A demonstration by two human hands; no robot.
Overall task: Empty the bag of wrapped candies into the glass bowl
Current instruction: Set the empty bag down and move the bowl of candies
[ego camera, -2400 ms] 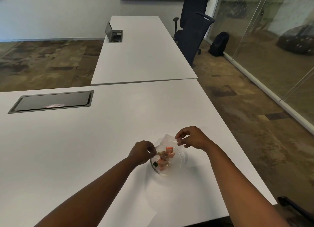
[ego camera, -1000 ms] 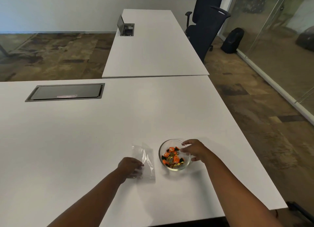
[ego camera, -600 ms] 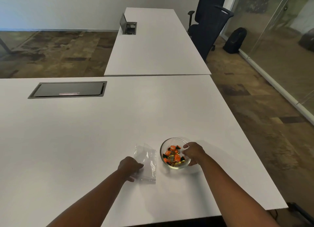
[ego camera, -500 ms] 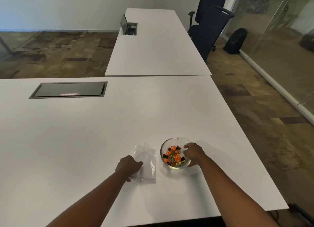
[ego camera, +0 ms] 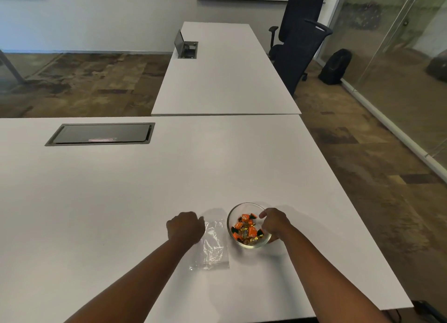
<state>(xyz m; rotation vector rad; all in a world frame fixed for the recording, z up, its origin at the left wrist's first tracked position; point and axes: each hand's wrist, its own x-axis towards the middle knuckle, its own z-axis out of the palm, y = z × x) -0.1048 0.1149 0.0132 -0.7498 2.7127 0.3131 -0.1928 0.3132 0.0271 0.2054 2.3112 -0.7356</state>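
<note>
A clear glass bowl (ego camera: 235, 210) sits near the front right of the white table (ego camera: 121, 189). Orange, black and gold wrapped candies (ego camera: 246, 229) fill its bottom. My right hand (ego camera: 274, 223) wraps around the bowl's right rim and side. A flat, empty clear plastic bag (ego camera: 212, 246) lies on the table just left of the bowl. My left hand (ego camera: 185, 227) rests on the bag's upper left edge with its fingers curled; whether it pinches the bag is hidden.
A closed dark cable hatch (ego camera: 100, 133) is set into the table at the far left. A second white table (ego camera: 222, 73) stands beyond, with two black office chairs (ego camera: 296, 49) and a black backpack (ego camera: 335, 66) by the glass wall to the right.
2.4 s ago both hands held the bag tipped over the bowl. Since then the bag has been laid flat left of the bowl, and my right hand has closed on the bowl's right side.
</note>
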